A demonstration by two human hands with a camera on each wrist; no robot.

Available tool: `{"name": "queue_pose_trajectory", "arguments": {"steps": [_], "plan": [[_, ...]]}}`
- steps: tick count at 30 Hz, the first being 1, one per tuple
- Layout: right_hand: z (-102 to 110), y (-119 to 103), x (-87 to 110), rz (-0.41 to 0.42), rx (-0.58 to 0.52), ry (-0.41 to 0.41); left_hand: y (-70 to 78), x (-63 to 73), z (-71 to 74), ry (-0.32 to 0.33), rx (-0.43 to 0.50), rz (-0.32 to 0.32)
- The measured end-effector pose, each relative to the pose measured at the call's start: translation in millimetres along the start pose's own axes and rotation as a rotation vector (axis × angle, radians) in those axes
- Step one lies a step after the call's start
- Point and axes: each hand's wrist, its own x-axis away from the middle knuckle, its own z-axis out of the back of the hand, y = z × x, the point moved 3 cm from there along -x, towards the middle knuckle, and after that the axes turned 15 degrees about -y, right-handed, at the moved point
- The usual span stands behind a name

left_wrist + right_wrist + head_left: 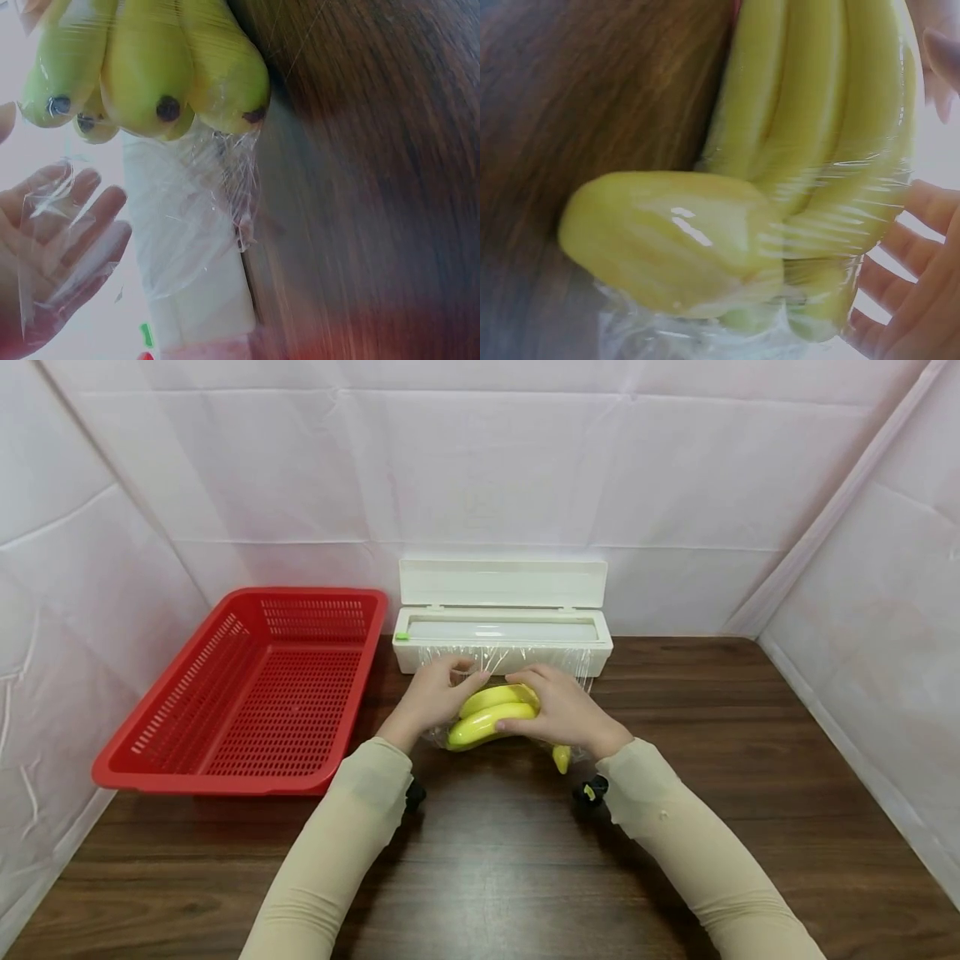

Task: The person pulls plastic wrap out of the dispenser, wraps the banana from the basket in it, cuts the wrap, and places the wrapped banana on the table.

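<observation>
A bunch of yellow bananas [483, 724] lies at the middle of the table, with clear cling film stretched over it. My right hand [566, 708] grips the bunch at its right end, thumb on the near side and fingers behind. At the left end, my left hand [431, 697] has its fingers extended and apart from the dark banana tips [168, 109]. Loose cling film [187, 225] hangs below those tips and drapes across the left fingers. The thick stem end [671, 244] shows close in the right wrist view. Film runs back to the white dispenser [411, 658].
The dispenser's lid [502, 583] stands raised against the white cloth wall [480, 468]. A green slider [402, 636] sits at the left of its cutting bar. To the left, a red plastic basket [352, 693] rests on the dark wooden table [720, 752].
</observation>
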Motion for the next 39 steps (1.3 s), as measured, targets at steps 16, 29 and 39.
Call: {"name": "queue_pose_trajectory", "arguments": {"steps": [16,29,39], "plan": [[10,-14,-17.0,0.024,-0.013,-0.024,-12.6,4.5,13.1,0.383,-0.054,0.131],[17,-30,-35.9,0.057,0.001,-0.063,-23.7,5.3,15.1,0.403,-0.018,0.198],[29,-36,-53.8,0.024,0.017,-0.127,-31.0,-1.6,14.1,0.362,0.049,0.288]]}}
